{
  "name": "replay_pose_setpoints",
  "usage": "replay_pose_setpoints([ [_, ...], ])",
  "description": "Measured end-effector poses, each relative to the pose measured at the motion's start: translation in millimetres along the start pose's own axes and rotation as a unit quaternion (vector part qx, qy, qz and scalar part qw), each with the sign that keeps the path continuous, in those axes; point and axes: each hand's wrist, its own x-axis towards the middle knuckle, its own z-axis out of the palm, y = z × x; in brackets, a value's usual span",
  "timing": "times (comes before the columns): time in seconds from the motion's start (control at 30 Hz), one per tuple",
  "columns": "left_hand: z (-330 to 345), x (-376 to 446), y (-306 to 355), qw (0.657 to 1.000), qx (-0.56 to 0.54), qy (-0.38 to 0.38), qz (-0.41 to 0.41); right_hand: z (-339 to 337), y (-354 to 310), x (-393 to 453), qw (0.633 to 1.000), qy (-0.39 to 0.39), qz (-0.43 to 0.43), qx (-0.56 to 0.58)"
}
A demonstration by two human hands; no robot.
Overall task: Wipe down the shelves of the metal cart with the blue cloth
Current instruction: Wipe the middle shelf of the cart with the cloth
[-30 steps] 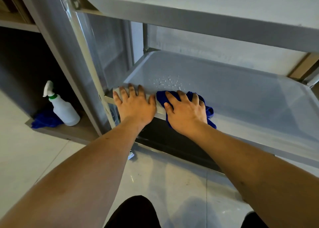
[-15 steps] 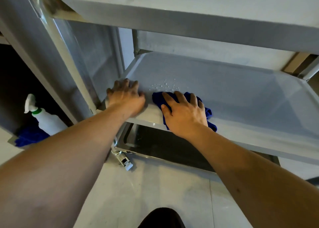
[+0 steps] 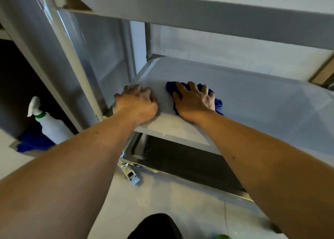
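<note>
The metal cart's middle shelf fills the centre of the head view, under the top shelf. My right hand presses the blue cloth flat on the front left part of the middle shelf; most of the cloth is hidden under the palm. My left hand rests with curled fingers on the shelf's front left corner, beside the cart's upright post. It holds nothing. The dark bottom shelf shows below.
A white spray bottle with a green collar stands on a low ledge at the left, with a second blue cloth beside it. A cart caster sits on the pale tiled floor. A green object peeks in at the bottom edge.
My right hand has pushed the cloth forward over the spot where water droplets lay; the droplets no longer show. My left hand curled its fingers at the corner. The view has moved closer.
</note>
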Motion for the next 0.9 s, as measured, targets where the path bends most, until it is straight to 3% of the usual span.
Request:
replay_pose_setpoints([
  [0.57, 18, 2, -6, 0.996, -0.060, 0.072, -0.013, 9, -25, 168, 1.000, -0.007, 0.025, 0.012],
  [0.9, 13, 0, -7, 0.997, -0.055, 0.060, -0.002, 11, -33, 153, 0.999, -0.021, -0.032, -0.025],
])
